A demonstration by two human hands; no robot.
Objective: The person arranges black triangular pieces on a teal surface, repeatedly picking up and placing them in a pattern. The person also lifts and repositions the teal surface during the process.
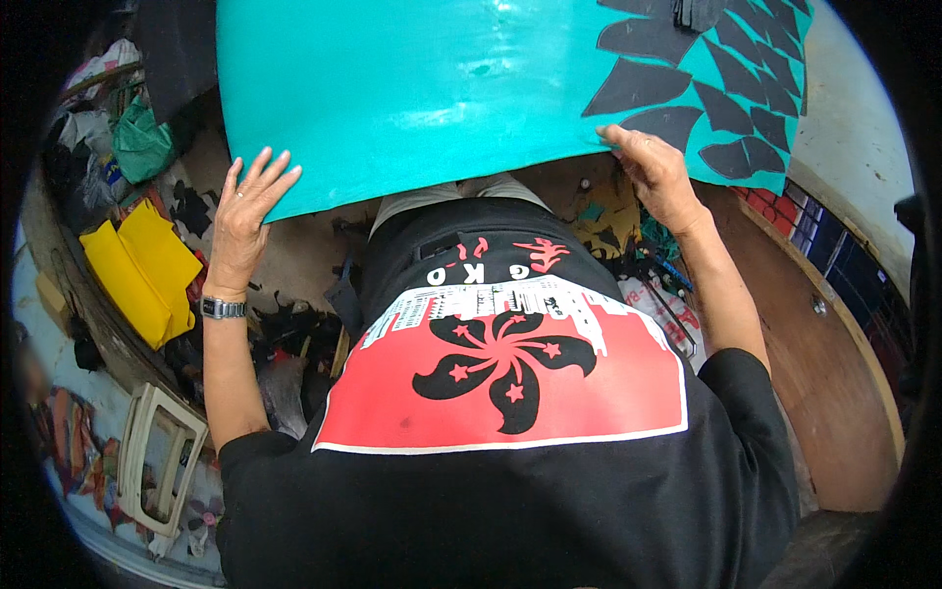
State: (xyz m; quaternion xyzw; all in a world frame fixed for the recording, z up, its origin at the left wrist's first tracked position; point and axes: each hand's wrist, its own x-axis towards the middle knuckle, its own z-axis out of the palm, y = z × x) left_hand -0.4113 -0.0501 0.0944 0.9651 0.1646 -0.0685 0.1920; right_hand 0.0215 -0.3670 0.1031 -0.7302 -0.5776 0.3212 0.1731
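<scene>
A large turquoise sheet (412, 108) spreads in front of me, its near edge curving over my lap. At its left corner rests my left hand (247, 211), fingers stretched and apart against the edge; the thumb is hidden. My right hand (655, 169) has its fingers curled and pinches the sheet's near edge on the right side. Beyond that hand, several dark grey curved shapes (643, 86) cover the right part of the sheet; I cannot tell if they are loose pieces or cut-outs. A small dark stack (699, 14) sits among them at the top.
Yellow folded sheets (147, 270) lie at the left, below a green bag (142, 140). A pale plastic frame (162, 456) stands at the lower left. Dark scraps (299, 344) litter the space beside my left forearm. A brown wooden surface (814, 363) curves along the right.
</scene>
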